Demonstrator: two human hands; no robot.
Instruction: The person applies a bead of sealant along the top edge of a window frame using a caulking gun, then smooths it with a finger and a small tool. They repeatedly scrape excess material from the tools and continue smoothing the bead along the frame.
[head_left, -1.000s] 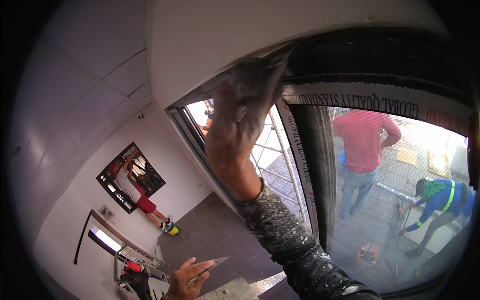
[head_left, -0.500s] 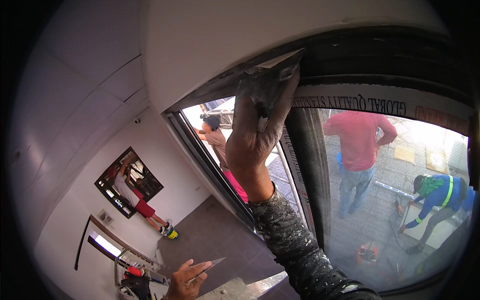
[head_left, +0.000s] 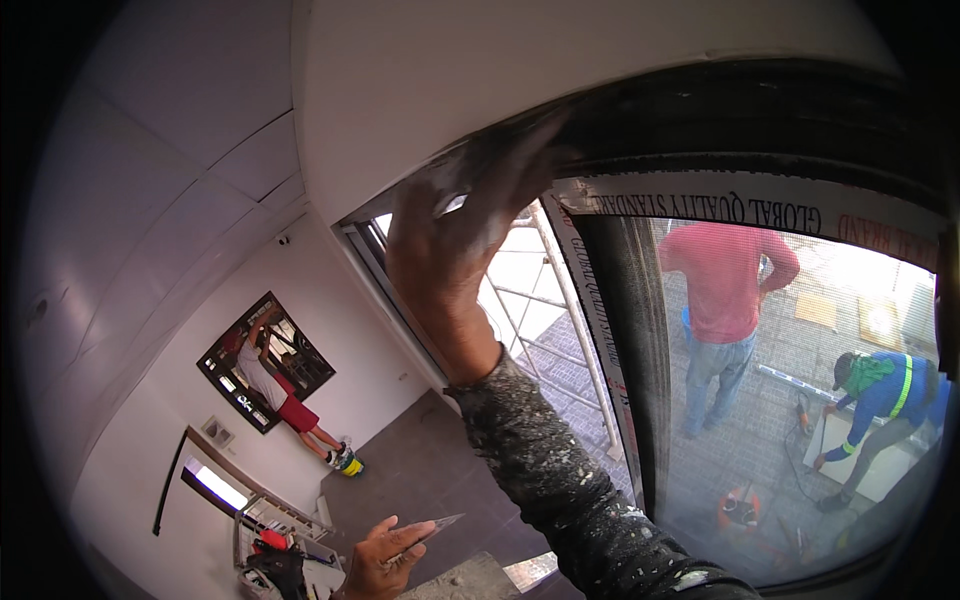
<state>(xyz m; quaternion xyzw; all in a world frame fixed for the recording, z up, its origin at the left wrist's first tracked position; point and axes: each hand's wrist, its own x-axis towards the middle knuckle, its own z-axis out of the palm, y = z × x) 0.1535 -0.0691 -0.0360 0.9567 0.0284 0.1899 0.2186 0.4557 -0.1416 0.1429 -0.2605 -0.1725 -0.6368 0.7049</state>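
Observation:
My right hand point(head_left: 445, 260) is raised to the top of the window opening, its paint-spattered dark sleeve point(head_left: 570, 480) reaching up from below. Its fingers are closed on a flat putty knife point(head_left: 525, 150), smeared by motion against the dark upper frame point(head_left: 700, 115). Whether the blade touches the frame, I cannot tell. Low in the picture, my left hand point(head_left: 380, 562) grips a second thin putty knife point(head_left: 438, 526), its blade pointing right. That hand stays well below the frame.
Printed tape point(head_left: 690, 202) lines the window frame. Outside, through mesh, stand a person in red point(head_left: 725, 280) and a bent person in blue point(head_left: 880, 390); metal scaffolding point(head_left: 550, 270) is beyond the opening. Across the room, someone on a bucket point(head_left: 348, 462) works at another window point(head_left: 265, 360).
My right hand has swept left and slightly down along the upper frame with its putty knife. My left hand has shifted slightly right. The person beyond the opening is now hidden behind my right hand.

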